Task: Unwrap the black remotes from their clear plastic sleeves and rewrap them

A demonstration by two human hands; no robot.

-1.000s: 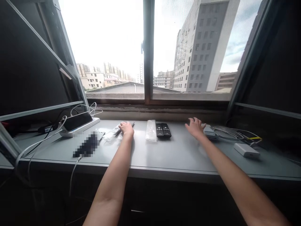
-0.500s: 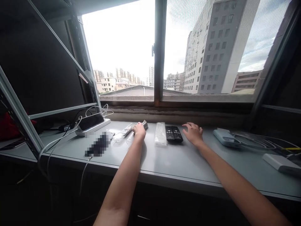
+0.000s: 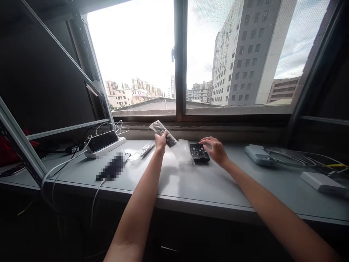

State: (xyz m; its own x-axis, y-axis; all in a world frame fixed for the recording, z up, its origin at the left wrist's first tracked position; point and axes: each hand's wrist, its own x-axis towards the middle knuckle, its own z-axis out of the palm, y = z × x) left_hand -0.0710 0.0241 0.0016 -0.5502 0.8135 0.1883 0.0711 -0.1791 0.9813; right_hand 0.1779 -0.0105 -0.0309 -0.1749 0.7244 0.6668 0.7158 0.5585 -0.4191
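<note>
My left hand (image 3: 161,140) is closed around a remote control in a clear plastic sleeve (image 3: 163,131), lifted off the table and tilted. The sleeve's loose end droops to the right, by a clear plastic bag (image 3: 184,153) on the table. Two black remote controls (image 3: 199,152) lie side by side to the right of that bag. Just right of them is my right hand (image 3: 215,149), holding nothing, thumb and fingers bent but apart. Another bagged remote (image 3: 143,151) lies to the left of my left hand.
A blurred-out dark object (image 3: 111,167) with a white cable lies at the left. Behind it stands a power strip (image 3: 107,147). A pale blue box-like device (image 3: 259,154), coiled cables (image 3: 294,159) and a white box (image 3: 323,182) are at the right. The table's front edge (image 3: 207,203) runs below.
My left hand has raised the bagged remote control from the table and swung it toward the right. My right hand has moved left, closer to the two black remotes.
</note>
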